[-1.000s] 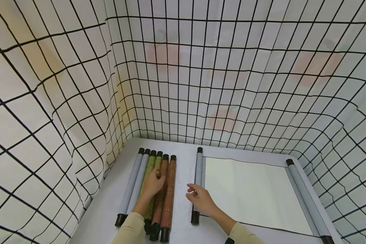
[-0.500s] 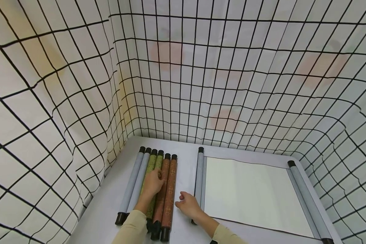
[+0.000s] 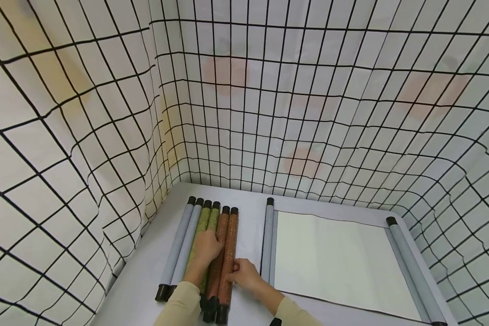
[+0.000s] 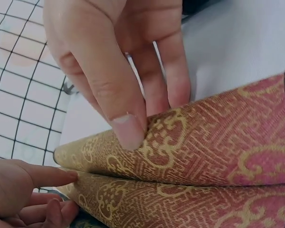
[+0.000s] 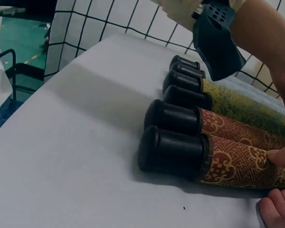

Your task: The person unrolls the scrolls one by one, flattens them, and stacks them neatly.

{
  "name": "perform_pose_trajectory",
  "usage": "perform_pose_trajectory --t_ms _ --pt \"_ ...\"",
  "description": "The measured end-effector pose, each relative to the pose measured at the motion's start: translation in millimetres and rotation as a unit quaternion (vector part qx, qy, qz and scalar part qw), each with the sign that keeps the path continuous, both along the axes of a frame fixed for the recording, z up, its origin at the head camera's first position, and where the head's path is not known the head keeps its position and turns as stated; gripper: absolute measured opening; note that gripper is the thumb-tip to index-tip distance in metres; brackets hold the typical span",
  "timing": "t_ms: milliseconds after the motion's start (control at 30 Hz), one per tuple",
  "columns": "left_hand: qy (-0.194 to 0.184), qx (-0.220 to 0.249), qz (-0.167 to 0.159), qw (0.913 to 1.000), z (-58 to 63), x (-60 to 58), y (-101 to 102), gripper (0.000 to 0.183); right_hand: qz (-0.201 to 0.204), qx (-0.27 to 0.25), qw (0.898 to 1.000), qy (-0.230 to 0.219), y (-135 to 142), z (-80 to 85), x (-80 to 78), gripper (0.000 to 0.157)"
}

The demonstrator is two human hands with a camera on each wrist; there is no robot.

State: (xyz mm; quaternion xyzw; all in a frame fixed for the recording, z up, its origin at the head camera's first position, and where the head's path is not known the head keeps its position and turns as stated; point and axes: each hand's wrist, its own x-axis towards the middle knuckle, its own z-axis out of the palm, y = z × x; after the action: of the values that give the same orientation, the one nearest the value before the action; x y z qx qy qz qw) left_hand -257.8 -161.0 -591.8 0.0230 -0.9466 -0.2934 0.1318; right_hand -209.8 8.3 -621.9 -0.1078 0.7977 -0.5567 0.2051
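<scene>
In the head view, two red patterned scrolls lie side by side, a right one (image 3: pixel 231 240) and a left one (image 3: pixel 214 278). My right hand (image 3: pixel 246 275) pinches the right scroll's near half; the right wrist view shows its thumb on top of the scroll and fingers beside it. My left hand (image 3: pixel 207 246) reaches over the green scrolls (image 3: pixel 202 222). In the left wrist view its outstretched thumb (image 4: pixel 61 177) touches the red pair while its other fingers hang loosely bent. Their contact with the scrolls beneath is partly hidden.
Two grey-blue scrolls (image 3: pixel 178 244) lie left of the green ones, all with black end caps. At right, a scroll lies unrolled, its white sheet (image 3: pixel 330 258) between two rollers. Black wire mesh (image 3: pixel 301 113) encloses the white table (image 3: pixel 122 299) at its back and sides.
My right hand has moved left from beside the unrolled scroll's left roller and taken hold of the right red scroll. My left hand stays near the same spot.
</scene>
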Motion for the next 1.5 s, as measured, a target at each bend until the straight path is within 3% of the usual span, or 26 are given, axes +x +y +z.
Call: perform_pose_trajectory --t_ms 133,300,700,867,1200,1300,1400,1500 --pt "-0.026 0.056 0.004 0.9981 -3.0 0.0 0 0.018 -0.014 -0.002 1.0 -0.017 -2 1.8 -2.7 0.045" --pt "-0.048 0.115 0.012 0.9922 -10.0 1.3 -5 0.024 -0.025 -0.023 0.999 -0.021 -5 3.0 -1.6 0.062" --pt "-0.09 0.23 0.037 0.9683 -10.0 7.1 -10 0.039 -0.071 -0.116 0.99 -0.035 -7 -0.5 4.9 0.068" --pt "-0.076 0.259 0.034 0.9624 -11.8 8.8 -11 0.037 -0.081 -0.151 0.984 -0.045 -6 -0.4 5.8 0.07" --pt "-0.046 0.276 0.049 0.9588 -7.4 10.6 -4 0.036 -0.106 -0.205 0.971 -0.056 -3 8.4 4.5 0.074" --pt "-0.037 0.312 0.035 0.9486 -3.2 11.4 0 0.039 -0.113 -0.215 0.969 -0.047 -2 13.4 3.1 0.072" --pt "-0.023 0.364 0.015 0.9309 -0.1 11.4 2 0.047 -0.114 -0.22 0.968 -0.045 0 18.9 1.5 0.072" --pt "-0.035 0.411 0.013 0.911 -0.4 11.7 2 0.058 -0.108 -0.221 0.968 -0.048 3 22.1 1.3 0.073"
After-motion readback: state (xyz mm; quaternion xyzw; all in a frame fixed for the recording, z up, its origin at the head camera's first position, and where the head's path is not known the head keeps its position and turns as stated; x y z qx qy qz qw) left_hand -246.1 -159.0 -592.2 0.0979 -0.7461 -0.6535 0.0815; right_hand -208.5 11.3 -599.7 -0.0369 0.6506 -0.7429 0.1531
